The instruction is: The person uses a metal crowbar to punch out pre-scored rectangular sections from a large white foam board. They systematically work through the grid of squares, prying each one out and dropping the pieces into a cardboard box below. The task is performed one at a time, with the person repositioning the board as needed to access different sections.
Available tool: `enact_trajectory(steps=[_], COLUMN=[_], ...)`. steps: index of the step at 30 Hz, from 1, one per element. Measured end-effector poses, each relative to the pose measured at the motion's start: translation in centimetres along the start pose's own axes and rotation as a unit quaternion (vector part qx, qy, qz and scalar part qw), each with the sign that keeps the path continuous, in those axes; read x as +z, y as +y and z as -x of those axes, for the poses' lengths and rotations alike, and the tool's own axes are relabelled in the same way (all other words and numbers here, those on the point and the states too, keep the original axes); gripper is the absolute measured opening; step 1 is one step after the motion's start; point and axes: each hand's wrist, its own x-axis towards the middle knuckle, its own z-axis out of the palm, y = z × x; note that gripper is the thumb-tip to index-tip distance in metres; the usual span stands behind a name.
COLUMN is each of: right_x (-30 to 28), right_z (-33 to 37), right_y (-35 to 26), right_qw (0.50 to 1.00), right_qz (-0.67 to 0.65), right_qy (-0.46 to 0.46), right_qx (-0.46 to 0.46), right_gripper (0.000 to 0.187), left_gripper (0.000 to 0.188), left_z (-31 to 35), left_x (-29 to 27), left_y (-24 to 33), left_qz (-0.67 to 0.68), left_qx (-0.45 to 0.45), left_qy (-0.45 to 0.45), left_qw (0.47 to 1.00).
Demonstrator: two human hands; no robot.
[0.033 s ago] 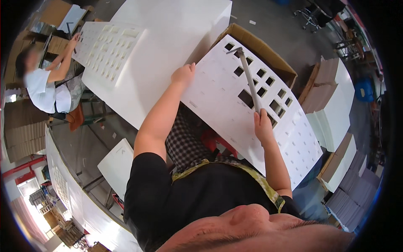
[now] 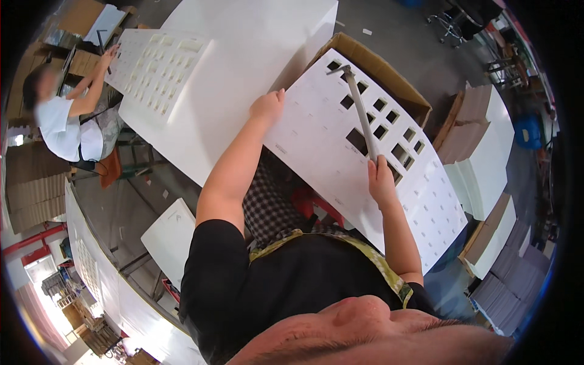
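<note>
A large white panel [image 2: 322, 146] with printed marks slants across my front, its far part over an open cardboard box. Several square and rectangular holes are cut through it; its near right part carries rows of small marks without holes. My left hand [image 2: 267, 108] is closed on the panel's left edge, the fingertips partly hidden. In my right hand [image 2: 382, 182] is the handle end of a long grey metal hammer-like tool [image 2: 363, 115]. Its narrow crosswise head lies over the holes at the far end; whether it touches the panel I cannot tell.
The cardboard box [image 2: 389, 72] stands behind the panel. At left, a white table [image 2: 243, 55] bears another white panel with cutouts [image 2: 164, 67]; a seated co-worker [image 2: 70, 125] holds a similar dark tool there. Stacks of boards [image 2: 480, 152] stand at right, a blue bin [image 2: 527, 132] beyond.
</note>
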Motion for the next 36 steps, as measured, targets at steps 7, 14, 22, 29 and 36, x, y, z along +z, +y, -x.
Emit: enact_trajectory(steps=[7,14,22,29,36], right_x=[0.3,0.7,0.9,1.3,1.1], right_z=[-0.8,0.1,0.2,0.0,0.3], right_y=[-2.1,-3.2,-3.2,-3.0,-2.9], right_qw=[0.998,0.994,0.992,0.994,0.997], right_qz=[0.022,0.007,-0.063,0.014,0.066], right_qy=[0.015,0.059,0.087,0.091,0.013], right_qx=[-0.048,-0.091,-0.073,-0.058,-0.040], right_gripper=[0.021,0.018,0.020,0.016,0.015], left_gripper=[0.053,0.055,0.055,0.055,0.056], left_z=[0.4,-0.1,-0.4,-0.1,-0.3], left_x=[-0.1,0.0,0.3,0.3,0.5], left_y=[0.1,-0.3,-0.6,-0.6,-0.8], left_qz=[0.063,0.084,0.089,0.081,0.082], left_qx=[0.021,0.020,0.011,0.004,0.020], left_qy=[-0.006,-0.032,-0.047,-0.046,-0.038], left_qw=[0.998,0.996,0.995,0.996,0.996])
